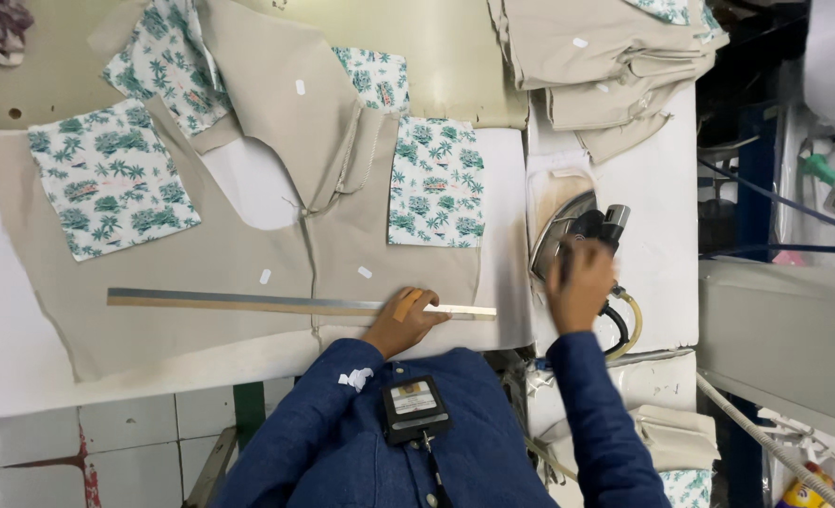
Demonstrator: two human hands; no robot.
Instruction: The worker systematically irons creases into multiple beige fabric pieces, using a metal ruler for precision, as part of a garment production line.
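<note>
White table (248,174): left hand (400,322) flat on ruler (248,302), right hand (579,282) grasping iron (587,230) (blurred).

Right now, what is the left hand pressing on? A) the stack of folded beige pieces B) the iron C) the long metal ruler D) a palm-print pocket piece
C: the left hand lies flat on the long metal ruler laid across the beige garment panel, while the right hand is on the iron.

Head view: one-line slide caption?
Left hand pins a metal ruler across beige fabric pieces while the right hand grips the iron.
</note>
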